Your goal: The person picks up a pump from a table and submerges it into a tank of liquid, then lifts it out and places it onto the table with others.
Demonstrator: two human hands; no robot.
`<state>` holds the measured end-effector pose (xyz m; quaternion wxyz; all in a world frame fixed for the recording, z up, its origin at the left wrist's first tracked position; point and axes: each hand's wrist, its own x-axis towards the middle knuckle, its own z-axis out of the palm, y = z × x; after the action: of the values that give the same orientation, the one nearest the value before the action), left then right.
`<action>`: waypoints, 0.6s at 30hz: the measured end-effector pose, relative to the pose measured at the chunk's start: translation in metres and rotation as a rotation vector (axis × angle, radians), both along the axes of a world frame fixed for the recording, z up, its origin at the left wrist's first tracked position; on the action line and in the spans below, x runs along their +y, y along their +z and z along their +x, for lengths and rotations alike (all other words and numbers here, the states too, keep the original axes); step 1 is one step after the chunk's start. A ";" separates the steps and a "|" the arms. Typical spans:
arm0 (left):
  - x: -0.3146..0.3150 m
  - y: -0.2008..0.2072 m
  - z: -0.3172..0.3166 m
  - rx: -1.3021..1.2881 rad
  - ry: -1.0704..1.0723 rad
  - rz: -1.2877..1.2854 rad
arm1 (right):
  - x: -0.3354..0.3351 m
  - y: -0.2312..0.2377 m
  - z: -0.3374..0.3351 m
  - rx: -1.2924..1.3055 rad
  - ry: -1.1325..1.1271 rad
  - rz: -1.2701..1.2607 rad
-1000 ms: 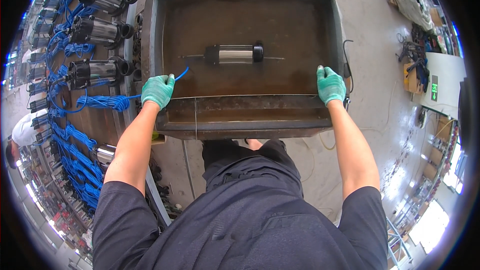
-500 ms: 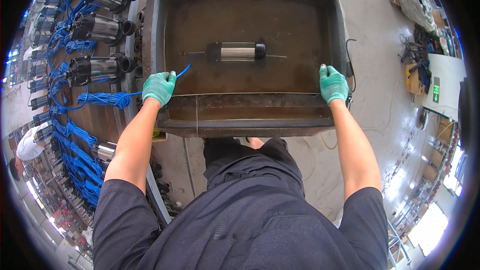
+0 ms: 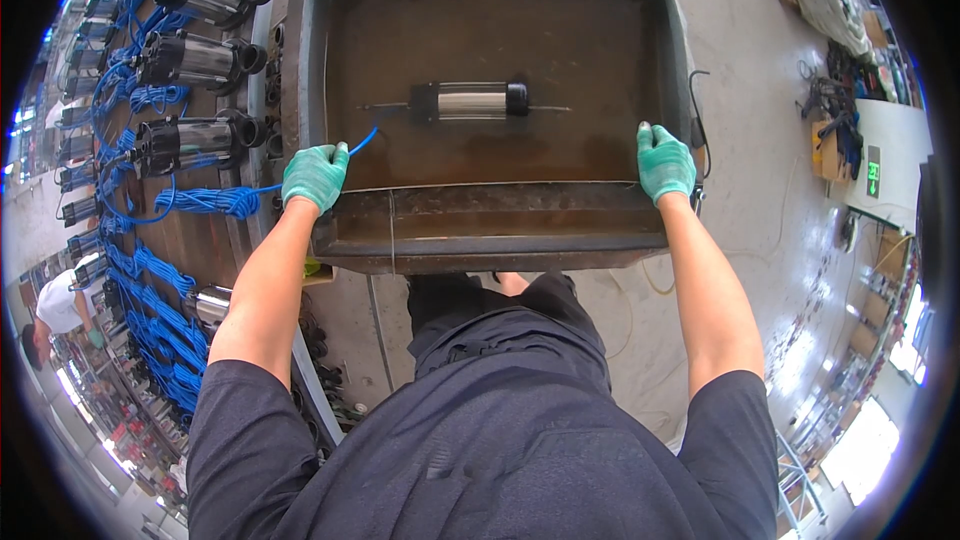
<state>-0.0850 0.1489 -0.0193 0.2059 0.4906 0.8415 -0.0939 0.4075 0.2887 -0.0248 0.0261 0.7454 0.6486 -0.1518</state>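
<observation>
A deep metal tank (image 3: 318, 70) holding brownish water stands before me. In its middle lies a silver motor cylinder (image 3: 472, 101) with black ends, a thin rod reaching out on either side. My left hand (image 3: 314, 178), in a green glove, is closed at the tank's left rim around a blue cable (image 3: 364, 141), whose free end pokes out over the water. On the opposite rim, my green-gloved right hand (image 3: 665, 166) grips the edge, thumb on the inner side. The fingers' undersides are hidden. A narrow trough (image 3: 500, 247) runs along the tank's near side.
On the left, a bench carries several black-and-silver pumps (image 3: 185, 145) and bundles of blue cable (image 3: 208, 201). A black hose (image 3: 694, 105) hangs by the tank's right side. Another person (image 3: 62, 302) is at far left. Boxes and tangled cables (image 3: 838, 110) lie far right.
Both hands stay on the rims. The motor cylinder looks dimmer and softer in outline in the water. At far left, the other person has shifted, with a gloved hand now showing.
</observation>
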 end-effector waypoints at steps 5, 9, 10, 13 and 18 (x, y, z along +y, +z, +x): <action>0.002 0.003 0.003 -0.015 0.013 -0.003 | 0.000 0.000 0.001 -0.005 -0.005 0.000; -0.001 0.001 0.002 -0.014 0.007 0.006 | -0.001 0.002 0.000 0.003 -0.001 0.004; -0.002 -0.002 0.001 -0.020 0.005 0.043 | 0.000 0.001 0.001 0.008 -0.002 0.003; -0.004 -0.004 0.001 -0.022 0.000 0.088 | 0.000 0.001 0.002 0.015 0.001 0.008; -0.004 0.000 0.004 -0.009 -0.004 0.126 | 0.002 0.000 0.002 0.007 -0.005 0.018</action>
<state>-0.0815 0.1446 -0.0189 0.1784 0.5048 0.8437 -0.0390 0.4090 0.2906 -0.0249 0.0169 0.7465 0.6482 -0.1489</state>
